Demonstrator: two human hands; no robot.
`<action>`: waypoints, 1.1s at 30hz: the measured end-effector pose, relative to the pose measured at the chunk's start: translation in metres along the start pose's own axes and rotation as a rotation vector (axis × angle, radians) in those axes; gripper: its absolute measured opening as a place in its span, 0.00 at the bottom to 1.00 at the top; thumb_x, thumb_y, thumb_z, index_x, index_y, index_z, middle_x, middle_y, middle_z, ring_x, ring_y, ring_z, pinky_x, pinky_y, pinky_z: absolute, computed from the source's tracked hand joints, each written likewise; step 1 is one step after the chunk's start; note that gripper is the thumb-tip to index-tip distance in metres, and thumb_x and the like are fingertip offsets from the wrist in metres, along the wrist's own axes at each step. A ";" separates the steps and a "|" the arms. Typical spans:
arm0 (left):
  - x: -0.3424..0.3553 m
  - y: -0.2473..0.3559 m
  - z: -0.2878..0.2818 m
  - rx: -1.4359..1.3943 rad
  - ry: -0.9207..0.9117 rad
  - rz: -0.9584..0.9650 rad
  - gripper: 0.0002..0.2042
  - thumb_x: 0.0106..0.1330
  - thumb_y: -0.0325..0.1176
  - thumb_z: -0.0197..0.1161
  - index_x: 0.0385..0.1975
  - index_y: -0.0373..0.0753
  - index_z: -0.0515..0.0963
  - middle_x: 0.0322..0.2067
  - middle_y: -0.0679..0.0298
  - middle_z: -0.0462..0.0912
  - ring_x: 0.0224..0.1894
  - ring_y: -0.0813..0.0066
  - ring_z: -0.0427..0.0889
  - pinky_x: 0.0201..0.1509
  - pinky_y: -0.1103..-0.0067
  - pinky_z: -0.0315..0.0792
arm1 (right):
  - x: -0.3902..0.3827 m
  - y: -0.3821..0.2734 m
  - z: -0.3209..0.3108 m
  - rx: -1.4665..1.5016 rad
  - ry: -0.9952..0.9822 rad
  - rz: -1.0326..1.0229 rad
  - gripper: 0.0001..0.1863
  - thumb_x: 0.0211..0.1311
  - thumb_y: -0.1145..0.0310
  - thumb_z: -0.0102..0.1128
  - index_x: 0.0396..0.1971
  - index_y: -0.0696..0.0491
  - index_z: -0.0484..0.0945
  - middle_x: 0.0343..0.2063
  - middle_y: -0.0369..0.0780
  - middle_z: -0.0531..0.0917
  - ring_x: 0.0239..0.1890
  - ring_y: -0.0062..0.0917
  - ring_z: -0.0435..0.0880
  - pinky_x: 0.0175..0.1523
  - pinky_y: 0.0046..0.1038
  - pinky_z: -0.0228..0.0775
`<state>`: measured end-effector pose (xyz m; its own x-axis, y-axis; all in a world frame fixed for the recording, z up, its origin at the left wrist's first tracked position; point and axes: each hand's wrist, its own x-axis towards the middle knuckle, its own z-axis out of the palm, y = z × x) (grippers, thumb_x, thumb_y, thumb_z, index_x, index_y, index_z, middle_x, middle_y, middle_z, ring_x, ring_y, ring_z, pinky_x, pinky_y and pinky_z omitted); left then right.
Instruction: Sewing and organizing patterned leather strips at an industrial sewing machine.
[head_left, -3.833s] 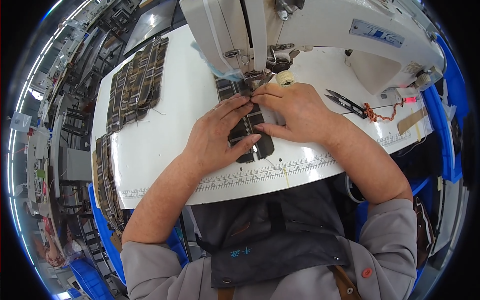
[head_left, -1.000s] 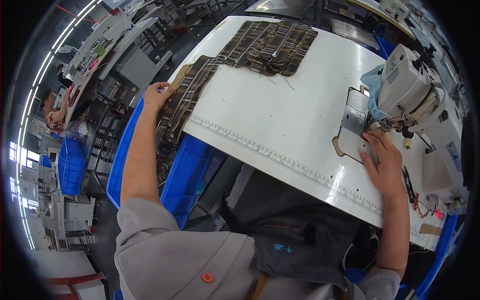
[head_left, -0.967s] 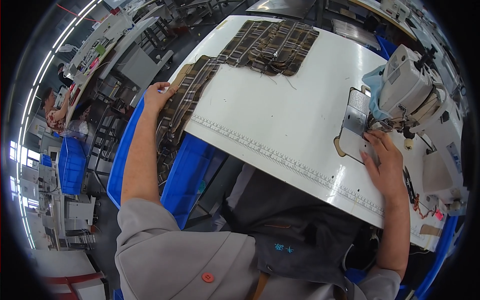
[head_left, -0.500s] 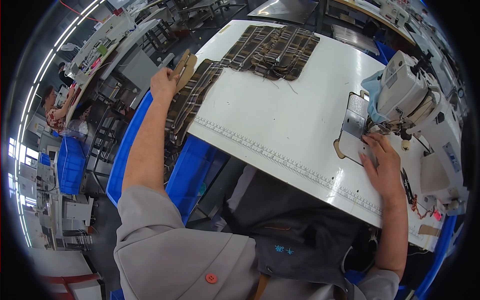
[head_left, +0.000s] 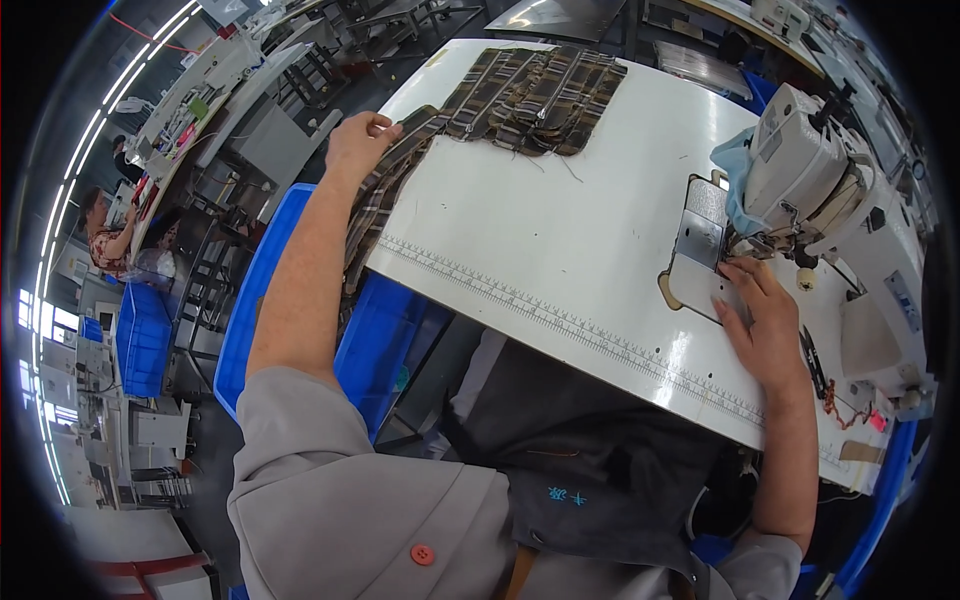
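My left hand (head_left: 362, 145) reaches to the far left edge of the table, its fingers bent and pinched at the top end of a plaid fabric strip (head_left: 385, 190). That strip hangs over the table edge toward the blue bin. Beside it lies a stack of brown plaid fabric pieces (head_left: 535, 95) with loose threads. My right hand (head_left: 765, 320) rests on the near side of the sewing machine's metal plate (head_left: 700, 240), thumb and fingers apart, holding nothing I can see. The white sewing machine (head_left: 805, 165), with light blue cloth (head_left: 735, 175) on it, stands just beyond.
A ruler strip (head_left: 560, 325) runs along the white table's near edge. Blue bins (head_left: 385, 335) stand below its left side. Black thread snips (head_left: 814, 365) and a beaded string (head_left: 835, 410) lie right of my right hand. Another person (head_left: 110, 240) sits far left.
The tan piece that was in my left hand is out of it. That hand has moved up and right onto the plaid strip's end. My right hand has stayed in place on the plate.
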<state>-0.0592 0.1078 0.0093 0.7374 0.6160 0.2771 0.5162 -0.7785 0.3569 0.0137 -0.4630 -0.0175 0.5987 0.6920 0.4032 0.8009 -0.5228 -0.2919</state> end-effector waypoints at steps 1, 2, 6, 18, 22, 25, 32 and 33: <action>0.002 -0.012 -0.005 0.043 -0.004 0.035 0.26 0.58 0.51 0.78 0.50 0.39 0.86 0.41 0.59 0.89 0.44 0.68 0.87 0.52 0.71 0.79 | 0.000 0.000 0.000 0.003 -0.005 0.002 0.21 0.58 0.70 0.67 0.52 0.58 0.82 0.52 0.45 0.82 0.51 0.43 0.84 0.55 0.37 0.76; 0.002 -0.022 -0.007 0.045 -0.005 0.036 0.26 0.58 0.51 0.78 0.50 0.39 0.86 0.41 0.59 0.89 0.44 0.68 0.87 0.52 0.71 0.79 | -0.001 0.000 0.000 0.005 -0.004 0.004 0.21 0.58 0.70 0.67 0.52 0.58 0.82 0.52 0.45 0.82 0.51 0.43 0.84 0.55 0.37 0.76; 0.001 -0.056 0.000 0.021 -0.181 0.033 0.35 0.51 0.52 0.82 0.56 0.37 0.83 0.43 0.59 0.88 0.42 0.69 0.85 0.51 0.72 0.78 | 0.001 -0.001 0.000 -0.005 -0.006 -0.006 0.21 0.58 0.70 0.67 0.52 0.58 0.82 0.52 0.45 0.82 0.51 0.43 0.84 0.55 0.37 0.76; 0.002 -0.028 -0.009 0.150 0.165 0.288 0.14 0.58 0.40 0.77 0.36 0.40 0.80 0.34 0.55 0.86 0.41 0.51 0.86 0.45 0.63 0.77 | 0.002 0.000 -0.002 -0.013 0.021 -0.007 0.20 0.58 0.68 0.69 0.51 0.57 0.82 0.51 0.44 0.82 0.50 0.42 0.85 0.53 0.37 0.78; -0.013 0.034 -0.025 0.027 0.430 0.381 0.09 0.66 0.27 0.65 0.41 0.39 0.73 0.34 0.50 0.85 0.42 0.40 0.83 0.42 0.59 0.75 | -0.004 0.007 0.000 -0.029 0.023 -0.006 0.21 0.58 0.64 0.70 0.51 0.56 0.83 0.51 0.42 0.83 0.48 0.40 0.86 0.50 0.38 0.79; -0.012 0.027 -0.026 -0.050 0.321 0.449 0.10 0.66 0.25 0.66 0.43 0.38 0.72 0.34 0.49 0.85 0.41 0.41 0.85 0.43 0.60 0.75 | -0.004 0.008 0.004 -0.044 0.037 -0.043 0.20 0.61 0.61 0.69 0.51 0.52 0.83 0.50 0.41 0.83 0.43 0.37 0.86 0.46 0.38 0.79; 0.009 -0.021 0.000 -0.086 -0.047 0.127 0.11 0.62 0.28 0.72 0.39 0.37 0.77 0.34 0.54 0.87 0.36 0.59 0.85 0.44 0.70 0.76 | -0.008 0.012 0.006 -0.066 0.018 -0.039 0.20 0.63 0.57 0.66 0.52 0.51 0.82 0.54 0.38 0.81 0.41 0.37 0.85 0.46 0.38 0.78; 0.014 -0.044 0.013 -0.088 -0.072 0.104 0.10 0.61 0.29 0.73 0.38 0.37 0.78 0.34 0.54 0.87 0.38 0.60 0.86 0.45 0.70 0.76 | -0.007 0.011 0.005 -0.069 0.022 -0.044 0.20 0.63 0.57 0.66 0.52 0.51 0.82 0.54 0.38 0.81 0.41 0.37 0.85 0.46 0.38 0.78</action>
<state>-0.0660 0.1491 -0.0145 0.8160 0.5198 0.2527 0.3976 -0.8221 0.4075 0.0181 -0.4717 -0.0277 0.5623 0.7040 0.4339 0.8233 -0.5260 -0.2134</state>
